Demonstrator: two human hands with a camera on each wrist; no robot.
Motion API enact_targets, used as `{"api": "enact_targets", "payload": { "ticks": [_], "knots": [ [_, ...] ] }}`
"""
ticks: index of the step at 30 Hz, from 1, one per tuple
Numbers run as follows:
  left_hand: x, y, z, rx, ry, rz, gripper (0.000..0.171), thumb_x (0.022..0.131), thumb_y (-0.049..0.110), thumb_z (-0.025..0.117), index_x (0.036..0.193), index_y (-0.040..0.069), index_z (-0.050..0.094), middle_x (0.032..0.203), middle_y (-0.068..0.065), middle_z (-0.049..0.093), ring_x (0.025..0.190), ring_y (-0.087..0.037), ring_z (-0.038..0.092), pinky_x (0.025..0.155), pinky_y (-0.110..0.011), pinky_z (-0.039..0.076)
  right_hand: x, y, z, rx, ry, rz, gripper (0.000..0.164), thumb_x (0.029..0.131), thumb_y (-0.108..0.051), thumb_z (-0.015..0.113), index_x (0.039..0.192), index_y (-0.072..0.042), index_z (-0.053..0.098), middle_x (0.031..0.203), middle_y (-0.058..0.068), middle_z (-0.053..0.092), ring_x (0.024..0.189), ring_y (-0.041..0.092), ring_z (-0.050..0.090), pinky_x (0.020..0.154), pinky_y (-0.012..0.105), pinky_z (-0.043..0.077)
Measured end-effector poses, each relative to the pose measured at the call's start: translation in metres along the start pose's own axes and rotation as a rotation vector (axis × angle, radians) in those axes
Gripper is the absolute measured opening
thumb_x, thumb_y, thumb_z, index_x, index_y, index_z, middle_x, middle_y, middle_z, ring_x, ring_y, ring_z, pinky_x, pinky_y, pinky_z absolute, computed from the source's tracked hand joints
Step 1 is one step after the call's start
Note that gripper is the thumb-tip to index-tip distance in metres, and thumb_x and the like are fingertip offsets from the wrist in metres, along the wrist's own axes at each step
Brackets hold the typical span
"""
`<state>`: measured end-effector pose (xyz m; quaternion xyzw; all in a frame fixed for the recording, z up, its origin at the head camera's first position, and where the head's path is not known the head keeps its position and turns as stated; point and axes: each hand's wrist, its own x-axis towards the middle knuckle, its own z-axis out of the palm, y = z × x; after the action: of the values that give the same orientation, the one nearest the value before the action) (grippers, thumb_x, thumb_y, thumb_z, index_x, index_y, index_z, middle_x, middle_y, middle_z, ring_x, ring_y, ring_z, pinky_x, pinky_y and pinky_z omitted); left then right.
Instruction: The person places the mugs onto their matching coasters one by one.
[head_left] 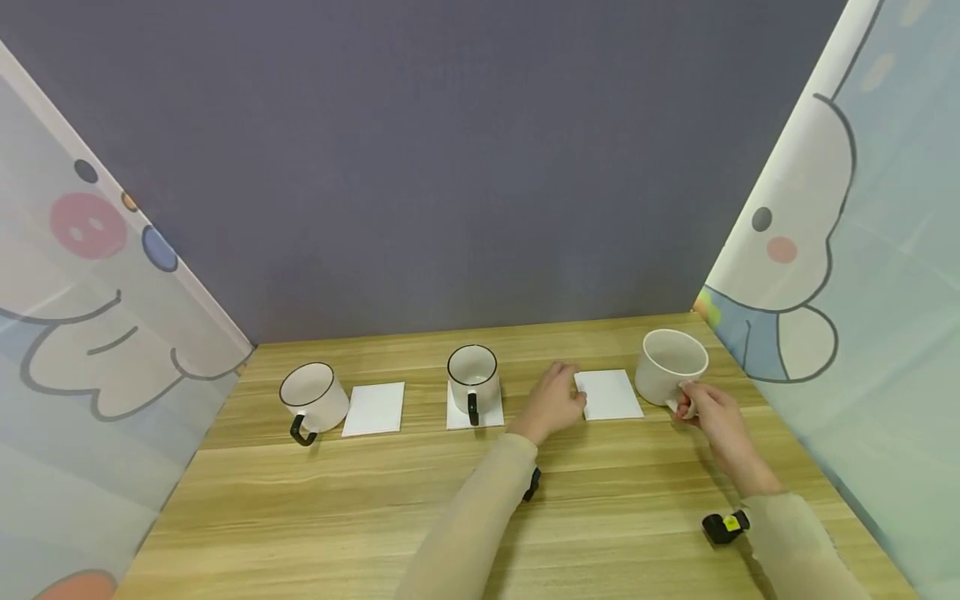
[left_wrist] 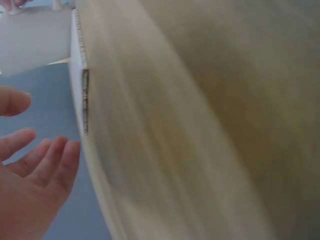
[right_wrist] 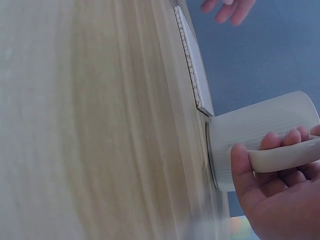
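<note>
At the right of the table a plain white mug (head_left: 670, 371) stands upright beside a square white pad (head_left: 609, 394). My right hand (head_left: 720, 421) grips that mug's handle, with fingers curled round it in the right wrist view (right_wrist: 280, 200). My left hand (head_left: 553, 406) hovers at the pad's left edge, fingers spread loosely and holding nothing. Seen from the left wrist, the left hand (left_wrist: 37, 185) is apart from the pad (left_wrist: 76, 75), whose side looks like corrugated card. The mug's base is at or just above the tabletop; I cannot tell which.
A white mug with black rim and handle (head_left: 474, 375) stands on a middle white pad (head_left: 491, 417). Another black-rimmed mug (head_left: 318, 404) is on the wood left of a third pad (head_left: 375, 408). A grey panel (head_left: 480, 167) rises behind the table (head_left: 337, 517); printed curtains flank it.
</note>
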<state>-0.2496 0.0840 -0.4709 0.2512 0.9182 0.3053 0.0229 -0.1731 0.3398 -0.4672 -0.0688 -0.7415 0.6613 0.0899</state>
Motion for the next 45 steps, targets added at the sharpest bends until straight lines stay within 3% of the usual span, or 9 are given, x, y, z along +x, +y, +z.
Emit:
{"api": "enact_targets", "payload": {
  "ticks": [6, 13, 22, 27, 45],
  "knots": [
    [0.003, -0.001, 0.011, 0.028, -0.016, -0.035, 0.047, 0.092, 0.028, 0.057, 0.137, 0.013, 0.050, 0.127, -0.001, 0.051, 0.115, -0.015, 0.051, 0.096, -0.029, 0.044, 0.001, 0.002, -0.001, 0.014, -0.015, -0.003, 0.040, 0.101, -0.022, 0.048, 0.084, 0.014, 0.053, 0.078, 0.003, 0.055, 0.068, 0.014, 0.059, 0.066, 0.027, 0.054],
    [0.006, 0.001, 0.016, 0.048, -0.068, -0.036, 0.046, 0.093, 0.028, 0.058, 0.137, 0.016, 0.050, 0.135, -0.001, 0.048, 0.123, -0.018, 0.047, 0.100, -0.031, 0.042, -0.003, -0.001, 0.001, 0.018, -0.006, -0.015, 0.042, 0.100, -0.024, 0.049, 0.084, 0.014, 0.053, 0.077, 0.002, 0.055, 0.067, 0.013, 0.059, 0.066, 0.028, 0.054],
    [0.013, 0.006, 0.022, 0.190, -0.120, -0.054, 0.052, 0.089, 0.028, 0.064, 0.137, 0.015, 0.050, 0.132, 0.001, 0.048, 0.119, -0.017, 0.047, 0.096, -0.029, 0.044, -0.003, -0.003, 0.002, 0.030, -0.008, -0.026, 0.042, 0.100, -0.023, 0.050, 0.081, 0.014, 0.053, 0.074, 0.002, 0.055, 0.066, 0.014, 0.059, 0.066, 0.027, 0.054],
    [0.013, 0.008, 0.021, 0.242, -0.150, -0.056, 0.048, 0.090, 0.030, 0.061, 0.132, 0.009, 0.053, 0.135, 0.000, 0.045, 0.126, -0.021, 0.043, 0.102, -0.029, 0.040, -0.003, -0.003, 0.002, 0.026, -0.015, -0.029, 0.042, 0.100, -0.024, 0.050, 0.080, 0.013, 0.053, 0.075, 0.002, 0.056, 0.067, 0.014, 0.059, 0.066, 0.028, 0.054],
    [0.013, 0.007, 0.019, 0.245, -0.178, -0.075, 0.041, 0.091, 0.035, 0.061, 0.124, 0.011, 0.058, 0.139, 0.003, 0.042, 0.127, -0.017, 0.041, 0.102, -0.026, 0.039, -0.002, -0.006, 0.006, 0.070, 0.021, 0.011, 0.038, 0.100, -0.022, 0.050, 0.078, 0.009, 0.056, 0.072, 0.001, 0.057, 0.064, 0.014, 0.059, 0.065, 0.028, 0.055]
  ]
}}
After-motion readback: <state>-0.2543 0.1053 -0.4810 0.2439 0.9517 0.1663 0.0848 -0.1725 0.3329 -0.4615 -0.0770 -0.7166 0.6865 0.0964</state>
